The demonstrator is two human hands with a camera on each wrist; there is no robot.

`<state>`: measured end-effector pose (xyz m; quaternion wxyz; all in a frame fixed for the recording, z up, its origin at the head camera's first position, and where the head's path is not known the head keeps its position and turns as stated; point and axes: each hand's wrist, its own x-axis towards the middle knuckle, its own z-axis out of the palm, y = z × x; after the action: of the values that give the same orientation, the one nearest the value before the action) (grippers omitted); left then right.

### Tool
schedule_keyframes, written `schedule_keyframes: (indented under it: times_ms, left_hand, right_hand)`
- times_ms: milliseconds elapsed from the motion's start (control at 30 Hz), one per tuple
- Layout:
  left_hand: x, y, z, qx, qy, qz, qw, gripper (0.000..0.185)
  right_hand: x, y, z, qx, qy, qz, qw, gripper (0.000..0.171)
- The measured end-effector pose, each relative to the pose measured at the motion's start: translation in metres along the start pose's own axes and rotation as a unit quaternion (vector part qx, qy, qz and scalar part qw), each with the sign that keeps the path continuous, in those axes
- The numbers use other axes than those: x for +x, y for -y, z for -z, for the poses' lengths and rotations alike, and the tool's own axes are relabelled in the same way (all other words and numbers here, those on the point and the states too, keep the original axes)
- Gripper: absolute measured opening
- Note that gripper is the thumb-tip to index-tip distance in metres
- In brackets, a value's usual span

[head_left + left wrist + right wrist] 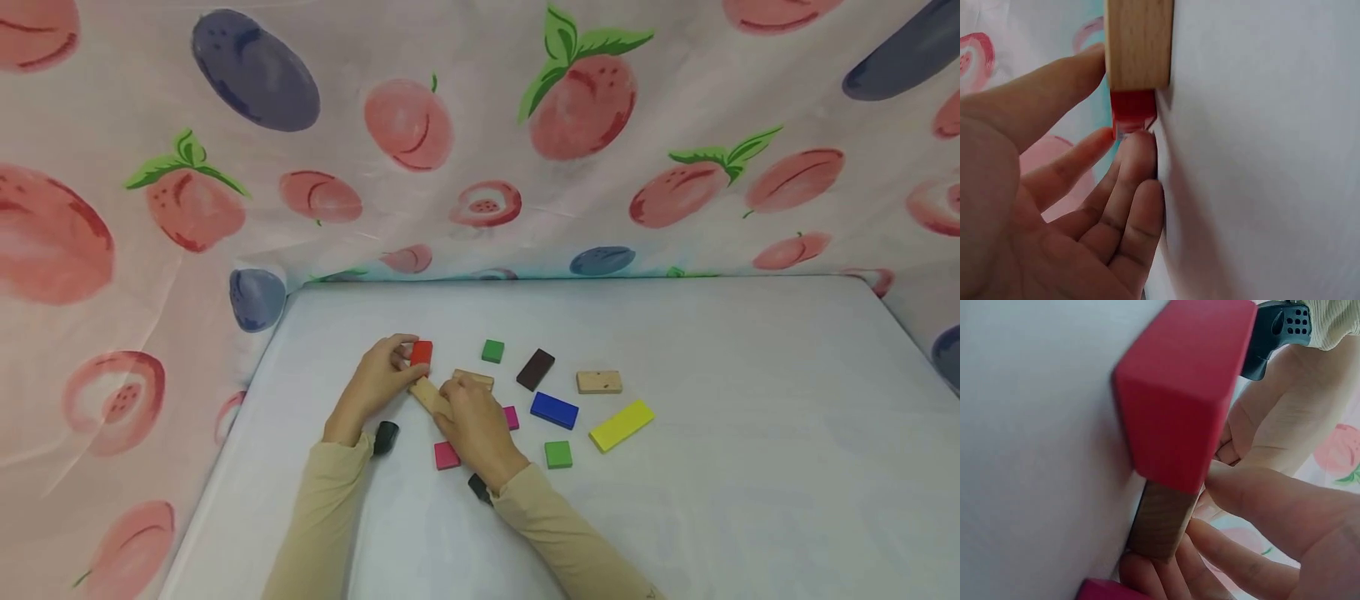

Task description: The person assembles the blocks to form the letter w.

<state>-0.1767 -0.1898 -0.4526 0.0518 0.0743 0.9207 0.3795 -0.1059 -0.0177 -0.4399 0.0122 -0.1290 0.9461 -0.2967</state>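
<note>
My left hand (375, 379) curls around a red block (422, 352) on the white table, its thumb at the joint with a plain wooden block (427, 395). The wooden block stands end to end with the red one, also in the left wrist view, where fingertips meet the red block (1134, 109). My right hand (476, 421) grips the near part of the wooden block, partly covering it. In the right wrist view, fingers curl around that wooden block (1161, 519), behind a large-looking pink block (1179, 394).
Around my right hand lie another wooden block (483, 382) and a pink block (447, 456). Farther right are a dark brown block (536, 370), a blue block (554, 410), a yellow block (622, 426), a wooden block (599, 382) and green blocks (558, 454). A fruit-patterned cloth (420, 217) hangs behind.
</note>
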Motion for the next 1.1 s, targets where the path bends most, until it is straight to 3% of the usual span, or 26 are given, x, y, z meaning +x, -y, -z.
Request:
schedule_keyframes:
  times_ms: [667, 867, 1100]
  left_hand:
    - [0.000, 0.002, 0.003, -0.020, 0.004, 0.015, 0.9997, 0.056]
    - [0.000, 0.004, 0.004, -0.026, 0.007, 0.021, 0.9994, 0.056]
    - [-0.001, 0.007, 0.006, -0.035, 0.018, 0.011, 0.9992, 0.056]
  right_hand:
    - [0.001, 0.000, -0.002, -0.001, -0.020, -0.002, 1.000, 0.028]
    - [0.003, -0.002, -0.002, 0.009, -0.005, -0.013, 1.000, 0.030]
    - [0.007, -0.010, 0.003, 0.059, 0.035, -0.001, 0.998, 0.030]
